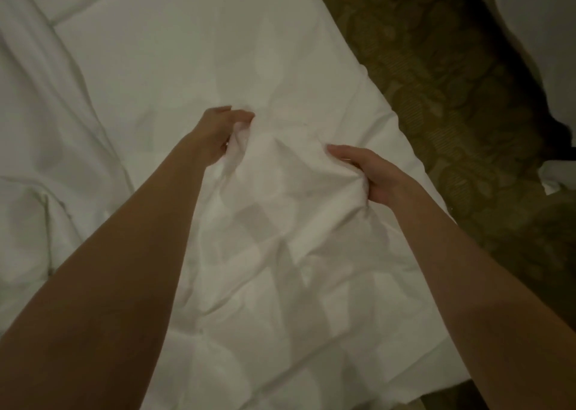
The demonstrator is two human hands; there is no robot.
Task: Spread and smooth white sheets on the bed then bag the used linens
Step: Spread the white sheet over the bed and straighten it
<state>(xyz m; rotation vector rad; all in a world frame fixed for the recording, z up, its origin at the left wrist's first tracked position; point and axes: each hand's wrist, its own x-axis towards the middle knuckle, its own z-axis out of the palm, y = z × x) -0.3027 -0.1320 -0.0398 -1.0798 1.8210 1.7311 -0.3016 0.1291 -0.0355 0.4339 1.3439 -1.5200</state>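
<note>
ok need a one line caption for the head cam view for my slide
Both hands, left hand and right hand, grip bunched folds of a white sheet on the bed, beside patterned carpet.

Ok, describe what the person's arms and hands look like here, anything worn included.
Both arms are bare as far as the picture shows: no sleeves, gloves or watch. The left hand and right hand show no rings or bracelets that the dim picture lets one see.

No readable text, labels or numbers anywhere.
</note>
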